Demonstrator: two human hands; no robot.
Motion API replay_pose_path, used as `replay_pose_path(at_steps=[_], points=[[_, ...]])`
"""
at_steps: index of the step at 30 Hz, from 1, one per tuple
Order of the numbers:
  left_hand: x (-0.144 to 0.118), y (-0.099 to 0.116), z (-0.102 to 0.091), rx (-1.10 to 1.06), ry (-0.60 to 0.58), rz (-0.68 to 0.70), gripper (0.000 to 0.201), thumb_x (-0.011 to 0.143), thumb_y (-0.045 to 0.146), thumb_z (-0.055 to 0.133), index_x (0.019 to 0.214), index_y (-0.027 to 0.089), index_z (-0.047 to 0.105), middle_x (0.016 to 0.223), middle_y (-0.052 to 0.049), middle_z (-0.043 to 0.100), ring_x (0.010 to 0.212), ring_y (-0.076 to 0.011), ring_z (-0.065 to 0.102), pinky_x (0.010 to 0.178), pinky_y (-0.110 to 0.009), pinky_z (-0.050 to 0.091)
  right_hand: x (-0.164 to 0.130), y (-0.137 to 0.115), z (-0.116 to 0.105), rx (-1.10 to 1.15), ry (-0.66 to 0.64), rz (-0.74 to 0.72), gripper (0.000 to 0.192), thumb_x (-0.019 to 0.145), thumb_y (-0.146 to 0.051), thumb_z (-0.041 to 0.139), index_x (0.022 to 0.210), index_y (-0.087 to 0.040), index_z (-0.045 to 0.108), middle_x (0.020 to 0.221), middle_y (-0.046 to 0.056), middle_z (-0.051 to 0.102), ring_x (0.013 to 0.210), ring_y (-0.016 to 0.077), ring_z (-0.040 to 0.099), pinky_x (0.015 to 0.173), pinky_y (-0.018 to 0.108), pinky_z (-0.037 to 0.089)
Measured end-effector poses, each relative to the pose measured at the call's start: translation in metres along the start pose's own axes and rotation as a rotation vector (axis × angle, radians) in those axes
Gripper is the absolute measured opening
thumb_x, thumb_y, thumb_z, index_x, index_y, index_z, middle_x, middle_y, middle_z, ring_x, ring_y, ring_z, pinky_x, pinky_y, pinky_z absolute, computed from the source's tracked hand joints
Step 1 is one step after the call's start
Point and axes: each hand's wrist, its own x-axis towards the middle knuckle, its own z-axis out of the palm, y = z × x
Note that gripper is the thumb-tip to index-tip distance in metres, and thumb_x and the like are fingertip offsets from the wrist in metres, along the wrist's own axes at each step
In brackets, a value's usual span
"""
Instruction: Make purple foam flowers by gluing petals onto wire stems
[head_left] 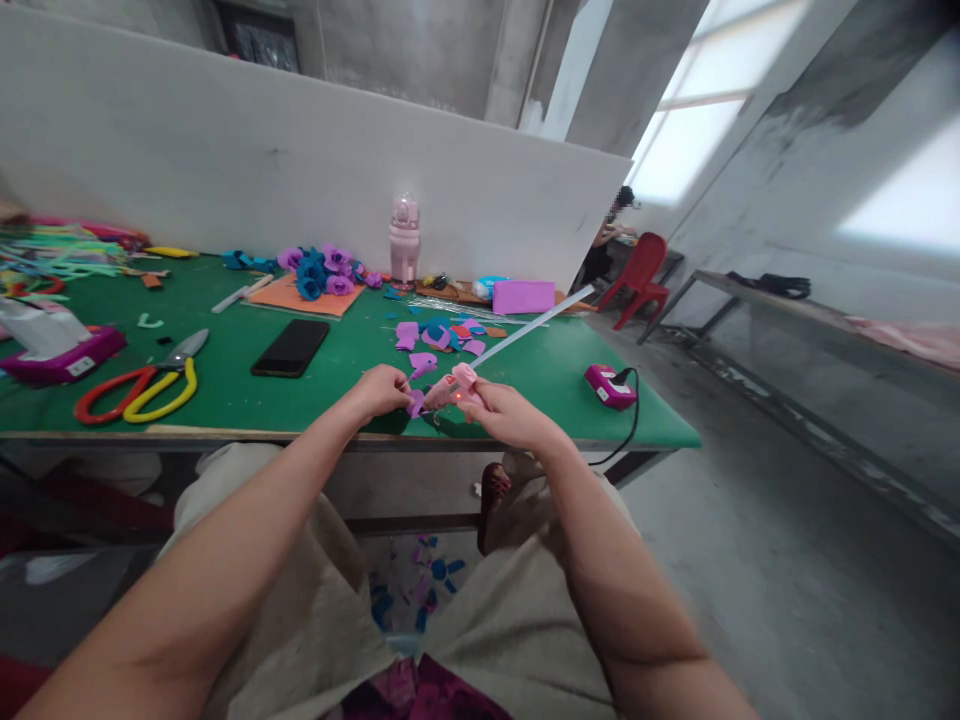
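My right hand [506,410] is wrapped round a small pink hot glue gun [442,392] with an orange light on its side. A long, whitish glue stick [534,327] juts from its back, up and to the right. The gun's tip points left, close to a purple paper piece [415,404] pinched in my left hand [381,390]. Whether tip and paper touch, I cannot tell. Just beyond my hands lie a purple petal-shaped piece [423,364] and a scatter of purple, blue and orange cut pieces [442,335].
On the green table [360,350] are a black phone [291,348], large scissors [154,378], paper flowers [322,272] on orange sheets, a pink bottle [405,245] and a purple paper stack [523,296]. A purple power block [611,386] with a black cord sits right. A person sits far behind.
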Motion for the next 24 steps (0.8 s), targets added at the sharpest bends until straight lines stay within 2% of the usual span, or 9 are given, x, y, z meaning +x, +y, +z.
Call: replay_pose_path(at_steps=[24], points=[[0.0028, -0.0044, 0.0019, -0.045, 0.001, 0.008, 0.012, 0.055, 0.026, 0.066, 0.053, 0.016, 0.059, 0.049, 0.002, 0.053, 0.051, -0.0101, 0.044, 0.046, -0.022, 0.027, 0.0008, 0.0042, -0.0003, 0.001, 0.019, 0.037, 0.022, 0.086, -0.031, 0.042, 0.084, -0.015, 0.057, 0.081, 0.005, 0.063, 0.072, 0.015, 0.055, 0.065, 0.024, 0.038]])
